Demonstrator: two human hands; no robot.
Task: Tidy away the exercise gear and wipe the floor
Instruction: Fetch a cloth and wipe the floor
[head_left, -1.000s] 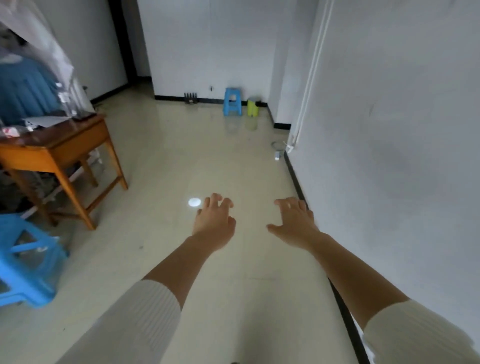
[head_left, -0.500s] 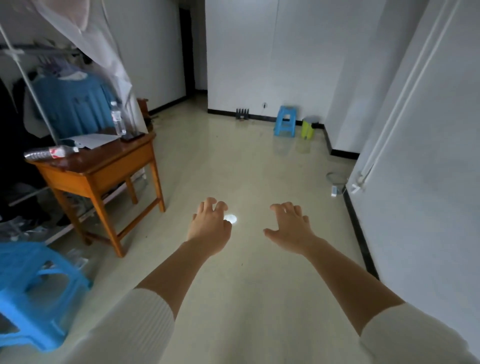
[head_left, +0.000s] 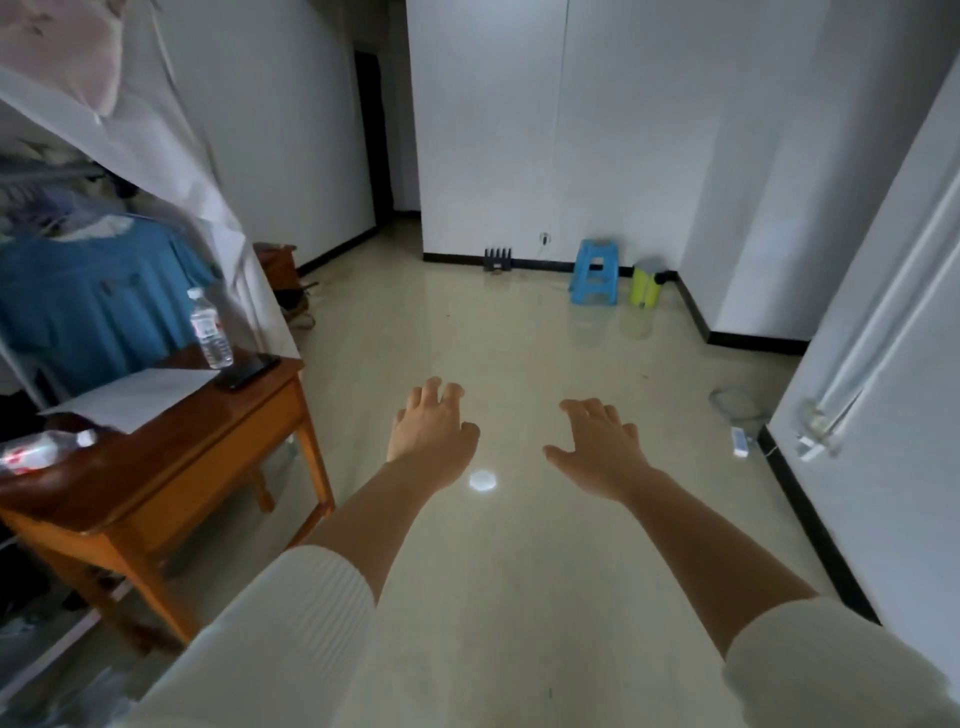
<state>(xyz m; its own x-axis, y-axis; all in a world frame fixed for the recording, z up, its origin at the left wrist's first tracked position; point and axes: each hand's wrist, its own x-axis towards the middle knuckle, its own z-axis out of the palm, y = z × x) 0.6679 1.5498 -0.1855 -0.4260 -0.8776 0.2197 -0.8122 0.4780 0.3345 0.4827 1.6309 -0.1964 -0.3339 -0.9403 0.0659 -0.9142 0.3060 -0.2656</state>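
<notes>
My left hand and my right hand are stretched out in front of me over the glossy beige floor, palms down, fingers apart, holding nothing. Both arms wear white ribbed sleeves pushed up the forearm. A small dark rack-like object stands against the far wall; I cannot tell what it is. No cloth or mop shows in view.
A wooden table at the left carries a water bottle, a phone, paper and a lying bottle. Behind it hangs a clothes rack with a blue garment. A blue stool and yellow-green bin stand far right. A cable and power strip lie by the right wall.
The view has swung left and lifted, showing more of the room, the doorway and the table top. Both hands stay outstretched and empty; the near blue stool has left the view.
</notes>
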